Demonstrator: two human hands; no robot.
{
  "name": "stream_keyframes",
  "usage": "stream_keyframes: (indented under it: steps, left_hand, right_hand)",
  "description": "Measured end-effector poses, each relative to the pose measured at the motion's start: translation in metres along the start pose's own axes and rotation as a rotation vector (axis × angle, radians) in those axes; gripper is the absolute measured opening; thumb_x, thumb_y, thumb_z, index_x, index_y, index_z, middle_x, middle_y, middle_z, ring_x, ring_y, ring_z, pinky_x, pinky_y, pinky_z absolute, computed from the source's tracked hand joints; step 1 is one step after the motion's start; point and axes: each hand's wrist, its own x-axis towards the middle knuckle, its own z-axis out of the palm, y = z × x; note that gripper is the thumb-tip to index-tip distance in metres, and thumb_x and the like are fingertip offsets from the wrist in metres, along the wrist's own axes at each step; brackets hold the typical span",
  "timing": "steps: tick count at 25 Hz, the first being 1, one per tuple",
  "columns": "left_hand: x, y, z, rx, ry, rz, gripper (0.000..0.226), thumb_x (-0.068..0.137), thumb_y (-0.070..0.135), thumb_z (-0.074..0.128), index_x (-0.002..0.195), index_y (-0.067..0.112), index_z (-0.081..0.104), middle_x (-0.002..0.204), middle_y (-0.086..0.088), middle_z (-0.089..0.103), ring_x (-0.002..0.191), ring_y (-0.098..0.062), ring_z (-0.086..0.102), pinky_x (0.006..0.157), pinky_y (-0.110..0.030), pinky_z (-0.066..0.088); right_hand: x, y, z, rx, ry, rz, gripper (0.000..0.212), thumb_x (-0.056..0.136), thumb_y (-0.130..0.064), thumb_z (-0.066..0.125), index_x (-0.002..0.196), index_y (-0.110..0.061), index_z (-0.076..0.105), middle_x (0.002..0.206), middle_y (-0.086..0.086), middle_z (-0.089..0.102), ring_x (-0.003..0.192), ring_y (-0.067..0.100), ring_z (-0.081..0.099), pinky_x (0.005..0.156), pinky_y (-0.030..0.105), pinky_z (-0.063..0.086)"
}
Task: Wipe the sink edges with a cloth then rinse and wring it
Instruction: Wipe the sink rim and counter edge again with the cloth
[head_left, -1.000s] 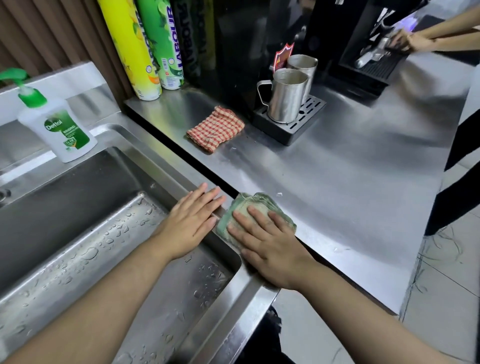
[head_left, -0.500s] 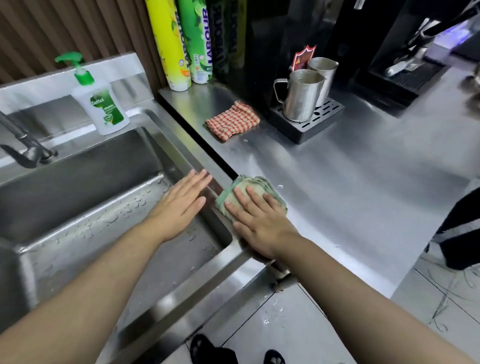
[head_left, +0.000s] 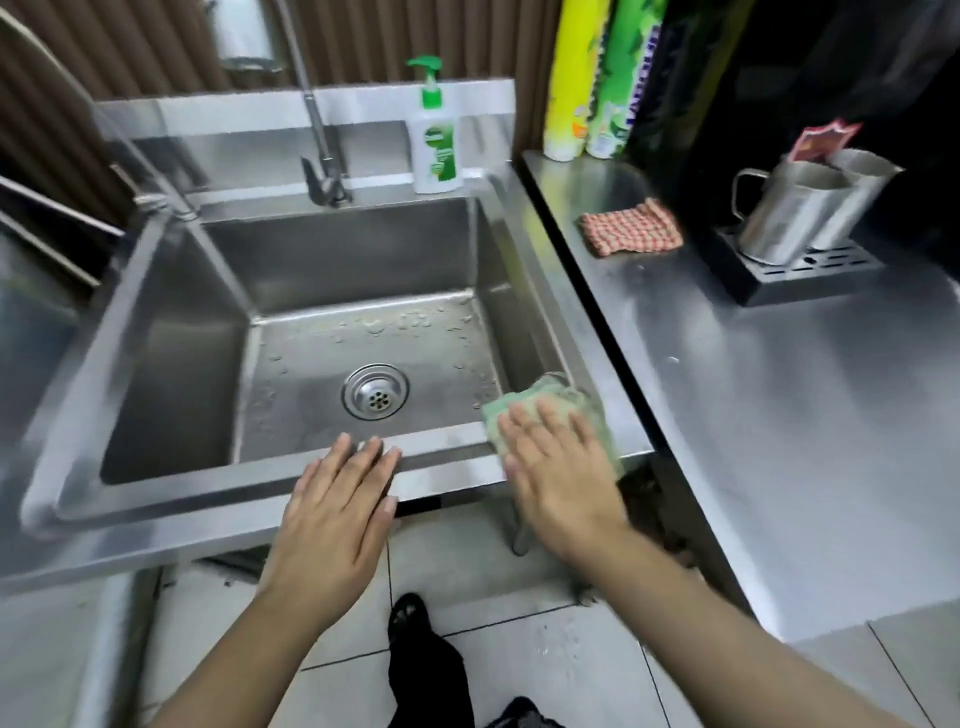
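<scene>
Stainless steel sink (head_left: 447, 475) fills the centre and left of the frame, basin wet with scattered droplets, round drain strainer (head_left: 375, 391) in the middle of the floor.

Green cloth (head_left: 550, 400), folded and crumpled, sits on the sink's front right corner, right of centre in the frame, partly overhanging the basin edge. Right hand (head_left: 558, 467) lies flat on top of it, palm down, fingers spread wide and pressing; it covers the cloth rather than gripping it.

Left hand (head_left: 337, 514) rests flat on the sink's front rim, lower centre of the frame, fingers extended and close together, fingertips reaching the inner lip of the basin. It holds nothing. The two hands are apart, a stretch of bare rim between them.

Tap (head_left: 319, 156) rises at the back rim, upper centre; no water visible from it. Just right of it stands a white soap pump bottle (head_left: 435, 140) with a green top.

Steel counter (head_left: 779, 415) occupies the right of the frame. On it, upper right: a red checked cloth (head_left: 628, 234), folded, and two metal pitchers (head_left: 795, 208) standing on a black drip tray (head_left: 810, 273). Yellow and green cylindrical packs (head_left: 597, 78) stand at the counter's back corner, labels blurred.

Tiled floor and a dark shoe (head_left: 408, 613) show at the bottom centre.
</scene>
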Motion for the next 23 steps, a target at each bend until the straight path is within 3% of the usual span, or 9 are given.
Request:
stream_keyframes:
  steps: [2, 5, 8, 11, 15, 18, 19, 21, 23]
  left_hand:
    - [-0.016, -0.007, 0.004, 0.034, 0.018, -0.033, 0.054, 0.097, 0.042, 0.016, 0.137, 0.017, 0.043, 0.137, -0.003, 0.051, 0.133, -0.020, 0.029, 0.110, -0.030, 0.011]
    - [-0.016, -0.007, 0.007, 0.061, 0.032, -0.043, 0.056, 0.098, 0.042, 0.014, 0.134, 0.014, 0.046, 0.135, -0.004, 0.053, 0.131, -0.020, 0.033, 0.109, -0.034, 0.015]
    - [-0.015, -0.007, 0.010, 0.081, 0.052, -0.037, 0.055, 0.098, 0.042, 0.015, 0.134, 0.014, 0.046, 0.136, -0.004, 0.053, 0.131, -0.020, 0.033, 0.110, -0.035, 0.015]
    - [-0.017, -0.011, 0.012, 0.059, 0.061, -0.024, 0.055, 0.098, 0.042, 0.015, 0.135, 0.014, 0.044, 0.138, -0.004, 0.051, 0.132, -0.019, 0.030, 0.110, -0.035, 0.014]
    - [-0.026, -0.031, -0.003, -0.052, 0.120, -0.006, 0.055, 0.097, 0.044, 0.015, 0.139, 0.018, 0.039, 0.142, 0.001, 0.045, 0.137, -0.014, 0.025, 0.111, -0.034, 0.015]
    - [-0.053, -0.087, -0.024, -0.010, 0.174, -0.093, 0.055, 0.096, 0.046, 0.017, 0.137, 0.019, 0.041, 0.140, 0.000, 0.047, 0.135, -0.016, 0.029, 0.109, -0.035, 0.019]
    - [-0.064, -0.110, -0.031, 0.003, 0.171, -0.137, 0.056, 0.096, 0.047, 0.016, 0.138, 0.018, 0.040, 0.141, -0.001, 0.047, 0.135, -0.017, 0.029, 0.110, -0.035, 0.018]
    - [-0.083, -0.148, -0.040, 0.020, 0.163, -0.201, 0.059, 0.096, 0.049, 0.015, 0.138, 0.017, 0.040, 0.141, -0.003, 0.046, 0.136, -0.018, 0.028, 0.111, -0.036, 0.017]
    - [-0.097, -0.176, -0.043, 0.042, 0.128, -0.195, 0.057, 0.097, 0.045, 0.016, 0.136, 0.014, 0.042, 0.140, -0.005, 0.048, 0.135, -0.021, 0.029, 0.111, -0.038, 0.018]
  right_hand:
    - [0.001, -0.050, 0.000, 0.082, -0.031, -0.134, 0.049, 0.091, -0.035, 0.029, 0.122, -0.019, 0.063, 0.126, -0.002, 0.063, 0.119, 0.025, 0.057, 0.101, 0.042, 0.026]
    - [0.003, -0.018, -0.011, 0.074, -0.112, -0.276, 0.051, 0.094, -0.045, 0.025, 0.127, -0.025, 0.058, 0.130, -0.003, 0.061, 0.122, 0.022, 0.055, 0.103, 0.039, 0.030]
    - [-0.008, 0.046, -0.013, -0.021, -0.064, -0.069, 0.062, 0.096, -0.050, 0.008, 0.134, -0.026, 0.051, 0.139, 0.000, 0.052, 0.133, 0.023, 0.042, 0.111, 0.034, 0.010]
    - [-0.013, -0.006, -0.006, -0.027, -0.021, 0.137, 0.061, 0.097, -0.042, 0.013, 0.124, -0.015, 0.061, 0.128, 0.006, 0.061, 0.122, 0.030, 0.054, 0.105, 0.041, 0.019]
    - [0.006, -0.102, 0.001, 0.072, -0.105, -0.172, 0.052, 0.093, -0.039, 0.025, 0.128, -0.019, 0.057, 0.129, 0.002, 0.061, 0.121, 0.029, 0.054, 0.101, 0.042, 0.024]
    - [0.010, -0.057, 0.005, -0.104, -0.225, -0.326, 0.069, 0.093, -0.049, -0.014, 0.147, -0.027, 0.023, 0.152, 0.000, 0.034, 0.141, 0.024, 0.026, 0.112, 0.041, 0.016]
    - [0.006, -0.039, 0.005, -0.086, -0.197, -0.182, 0.072, 0.090, -0.050, -0.019, 0.147, -0.026, 0.017, 0.154, 0.000, 0.030, 0.144, 0.024, 0.019, 0.114, 0.041, 0.011]
    - [-0.004, -0.040, -0.002, -0.009, -0.009, 0.181, 0.070, 0.094, -0.050, -0.004, 0.141, -0.020, 0.038, 0.146, 0.005, 0.043, 0.138, 0.029, 0.031, 0.112, 0.041, 0.012]
    - [-0.001, -0.114, 0.003, 0.023, 0.060, 0.264, 0.067, 0.097, -0.044, 0.007, 0.126, -0.013, 0.059, 0.130, 0.011, 0.060, 0.122, 0.036, 0.051, 0.103, 0.043, 0.022]
